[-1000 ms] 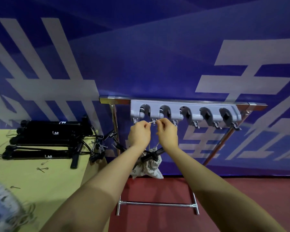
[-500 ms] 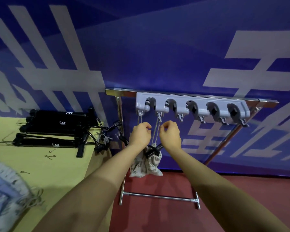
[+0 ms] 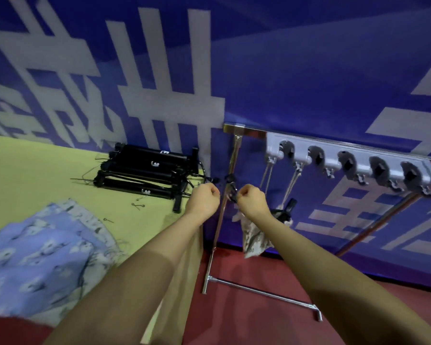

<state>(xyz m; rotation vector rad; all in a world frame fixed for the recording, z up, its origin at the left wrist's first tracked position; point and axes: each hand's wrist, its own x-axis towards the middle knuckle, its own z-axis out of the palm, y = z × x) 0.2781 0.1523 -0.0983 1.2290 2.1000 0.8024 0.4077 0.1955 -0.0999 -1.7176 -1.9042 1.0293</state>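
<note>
Two drawstring cords (image 3: 292, 181), seen from the head view, run down from the first two hooks of the grey hook rack (image 3: 334, 159). The patterned drawstring pouch (image 3: 255, 239) hangs from them against the blue banner, beside the chrome stand leg (image 3: 230, 170). The left grip (image 3: 204, 199) and the right grip (image 3: 253, 204) are both curled into fists just left of the cords, with nothing visible inside them. To my eye the hanging is as good as finished. Doing it well now means checking that each loop sits deep in its hook, letting the pouch settle without a swing, and keeping knuckles clear of the black cable clip (image 3: 230, 182) on that leg. On the yellow-green desk (image 3: 47, 170) lie folded black tripods (image 3: 144, 170) and a blue patterned cloth (image 3: 35, 245).
</note>
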